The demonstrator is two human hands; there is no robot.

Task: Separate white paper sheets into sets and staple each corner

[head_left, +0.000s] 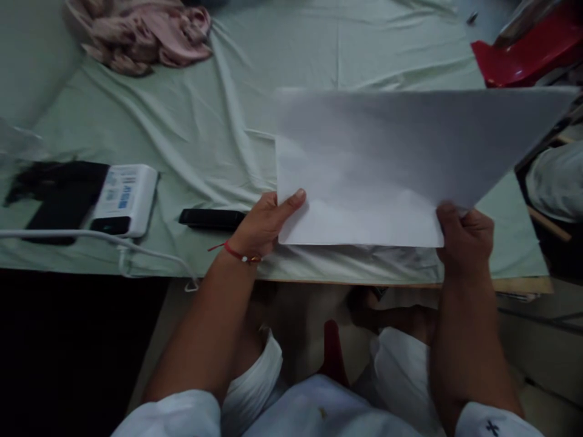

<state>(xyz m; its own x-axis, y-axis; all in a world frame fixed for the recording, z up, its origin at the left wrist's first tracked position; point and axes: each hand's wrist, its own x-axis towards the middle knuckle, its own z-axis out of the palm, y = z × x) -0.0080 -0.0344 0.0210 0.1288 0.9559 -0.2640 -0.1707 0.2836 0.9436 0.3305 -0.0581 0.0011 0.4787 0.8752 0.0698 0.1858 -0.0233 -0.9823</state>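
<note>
A large blank white sheet of paper point(364, 164) is held up over the near side of the cloth-covered table. My left hand point(268, 221) grips its lower left edge, thumb on top and the other fingers hidden beneath. At the lower right corner, my right hand point(464, 237) is closed on the same sheet, with its thumb on the upper face. The paper's far right part tilts up and reaches toward the right side of the table. Just left of my left hand lies a slim black object point(212, 219), partly covered by the hand.
A white power bank point(141, 194) lies on the left beside a black flat item point(68, 203), with a white cable point(159, 252) crossing in front. Crumpled pink cloth point(155, 36) sits at the back left of the pale green tablecloth point(182, 133). A red object point(528, 60) stands at the back right.
</note>
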